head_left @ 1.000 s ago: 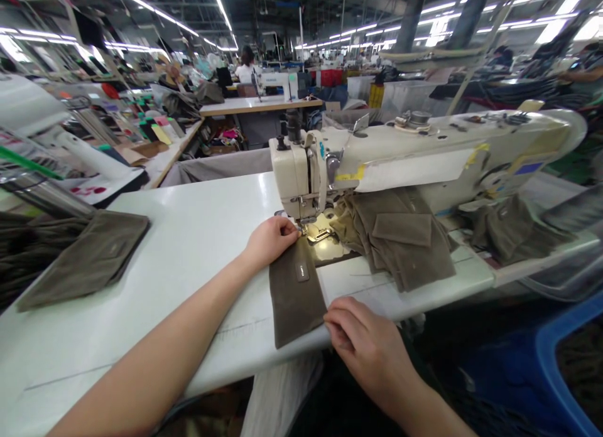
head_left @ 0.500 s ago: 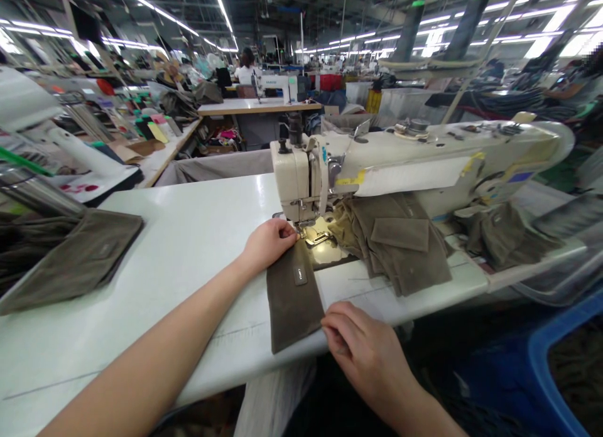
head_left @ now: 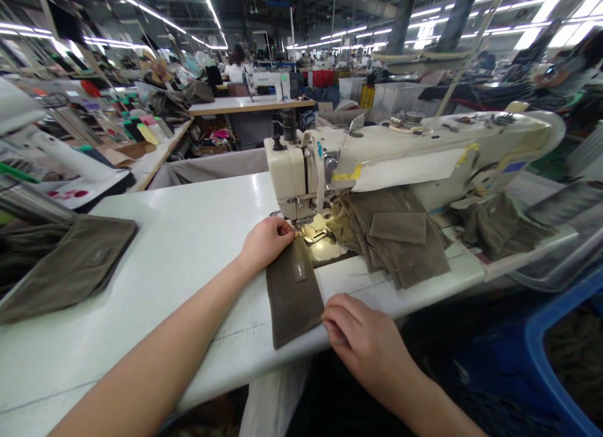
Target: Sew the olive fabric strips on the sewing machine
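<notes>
A flat olive-brown fabric piece [head_left: 293, 302] lies on the white sewing table [head_left: 198, 236], with a small label patch [head_left: 299, 271] sewn near its right edge. Its far end reaches the needle area of the cream sewing machine [head_left: 287, 173]. There my left hand [head_left: 267, 241] pinches the far edge, fingertips close to the presser foot. My right hand [head_left: 360, 333] pinches the near right corner at the table's front edge. Bright lamplight falls on the metal needle plate [head_left: 325, 242] right of my left fingertips.
Crumpled olive fabric pieces [head_left: 396, 236] lie under the machine arm, and more [head_left: 504, 223] sit further right. Another stack [head_left: 75, 261] rests at the table's left. A blue plastic basket [head_left: 534, 349] stands low on the right. People sit at other machines behind.
The camera view has shifted slightly. Both hands keep their grips on the fabric piece, which lies almost the same against the machine.
</notes>
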A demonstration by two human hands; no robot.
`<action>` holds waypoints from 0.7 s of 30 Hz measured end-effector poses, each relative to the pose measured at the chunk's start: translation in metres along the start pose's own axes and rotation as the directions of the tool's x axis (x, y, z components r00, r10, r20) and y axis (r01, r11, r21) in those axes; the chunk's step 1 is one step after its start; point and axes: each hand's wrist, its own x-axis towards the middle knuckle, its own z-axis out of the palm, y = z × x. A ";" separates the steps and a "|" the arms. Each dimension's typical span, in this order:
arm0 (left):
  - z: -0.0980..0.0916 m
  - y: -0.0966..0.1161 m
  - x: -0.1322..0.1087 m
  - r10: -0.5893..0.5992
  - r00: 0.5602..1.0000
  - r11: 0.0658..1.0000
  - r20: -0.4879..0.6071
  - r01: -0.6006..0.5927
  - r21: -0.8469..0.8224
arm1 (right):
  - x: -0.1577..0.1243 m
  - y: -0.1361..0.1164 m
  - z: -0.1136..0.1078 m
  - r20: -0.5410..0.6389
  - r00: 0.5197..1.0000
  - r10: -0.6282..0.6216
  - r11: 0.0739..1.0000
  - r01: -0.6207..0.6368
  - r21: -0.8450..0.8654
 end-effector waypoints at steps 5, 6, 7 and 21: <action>0.001 -0.003 0.004 -0.016 1.000 0.998 0.004 0.016 0.055 | 0.002 0.002 0.001 0.023 0.999 0.022 1.000 -0.022 0.006; 0.001 -0.003 0.005 -0.022 1.000 0.998 0.010 0.021 0.057 | 0.002 0.002 0.001 0.028 0.999 0.019 1.000 -0.019 0.004; 0.000 -0.002 0.006 -0.022 1.000 0.998 0.015 0.021 0.065 | 0.002 0.002 0.000 0.035 0.999 0.018 1.000 -0.018 0.000; 0.017 0.032 -0.166 0.695 0.716 0.659 0.064 -0.670 0.342 | -0.010 0.000 -0.014 0.111 0.991 -0.068 0.983 0.085 -0.163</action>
